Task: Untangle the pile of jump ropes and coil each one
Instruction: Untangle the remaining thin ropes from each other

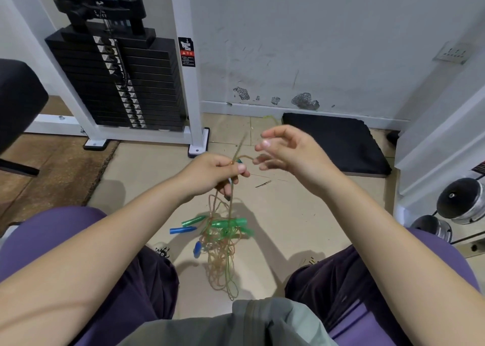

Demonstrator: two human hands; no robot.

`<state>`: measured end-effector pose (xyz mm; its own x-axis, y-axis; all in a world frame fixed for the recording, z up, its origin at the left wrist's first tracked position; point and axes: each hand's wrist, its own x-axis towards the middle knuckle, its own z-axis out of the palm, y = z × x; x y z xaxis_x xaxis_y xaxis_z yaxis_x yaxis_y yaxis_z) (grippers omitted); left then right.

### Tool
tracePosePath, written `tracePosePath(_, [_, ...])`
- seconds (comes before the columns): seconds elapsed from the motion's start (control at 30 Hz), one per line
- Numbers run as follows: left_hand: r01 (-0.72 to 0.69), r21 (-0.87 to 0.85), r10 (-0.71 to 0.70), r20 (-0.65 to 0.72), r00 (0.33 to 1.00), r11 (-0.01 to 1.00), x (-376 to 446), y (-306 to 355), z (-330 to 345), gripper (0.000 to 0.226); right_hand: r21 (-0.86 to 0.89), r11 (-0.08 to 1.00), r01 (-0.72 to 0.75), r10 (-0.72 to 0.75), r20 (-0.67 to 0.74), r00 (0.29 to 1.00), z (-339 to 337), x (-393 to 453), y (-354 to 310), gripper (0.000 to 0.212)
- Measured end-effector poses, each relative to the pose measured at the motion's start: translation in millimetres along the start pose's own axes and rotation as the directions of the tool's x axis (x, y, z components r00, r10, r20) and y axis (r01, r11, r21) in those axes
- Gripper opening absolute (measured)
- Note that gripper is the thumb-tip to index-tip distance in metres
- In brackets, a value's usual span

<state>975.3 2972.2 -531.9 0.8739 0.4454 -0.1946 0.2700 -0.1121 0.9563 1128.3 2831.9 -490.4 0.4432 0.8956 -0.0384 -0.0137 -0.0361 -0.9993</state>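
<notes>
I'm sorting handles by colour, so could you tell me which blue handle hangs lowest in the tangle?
The small blue handle pointing downward at the tangle's left edge. The other blue handle lies roughly level above it, just under a green handle.

This is a gym. At 11 o'clock stands a white machine (183, 83) with a stack of black weights (115, 83). At 3 o'clock round dumbbells (459, 201) sit by the wall. A black mat (341, 140) lies on the floor at 1 o'clock.
</notes>
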Motion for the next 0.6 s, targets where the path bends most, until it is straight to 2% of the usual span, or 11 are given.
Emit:
tracePosePath(0.1, [-0.055,-0.173,0.059,0.015,0.998,0.983,-3.2,7.0,-2.5,0.022,-0.281,0.954,-0.103,0.148,0.145,0.978,0.8,-0.6,13.5,0.028])
tracePosePath(0.2, [-0.089,-0.327,0.106,0.033,0.994,0.941,-5.0,12.1,-0.9,0.031,-0.435,0.896,-0.087,0.202,0.226,0.953,14.4,-3.3,26.9,0.021])
tracePosePath(0.3, [-0.109,-0.393,0.115,-0.009,0.993,0.913,-4.5,14.3,-0.8,0.034,-0.409,0.907,-0.096,0.19,0.195,0.962,27.4,-4.1,34.1,0.025])
tracePosePath(0.47, [-0.147,-0.253,0.118,-0.124,0.985,0.956,-3.8,12.0,-3.6,0.029,-0.37,0.926,-0.08,0.145,0.151,0.978,36.7,-3.5,37.4,0.025])
tracePosePath(0.6, [-0.153,-0.283,0.127,-0.108,0.986,0.947,-5.0,12.3,-3.9,0.027,-0.334,0.937,-0.103,0.162,0.154,0.975,39.0,-0.2,41.1,0.035])
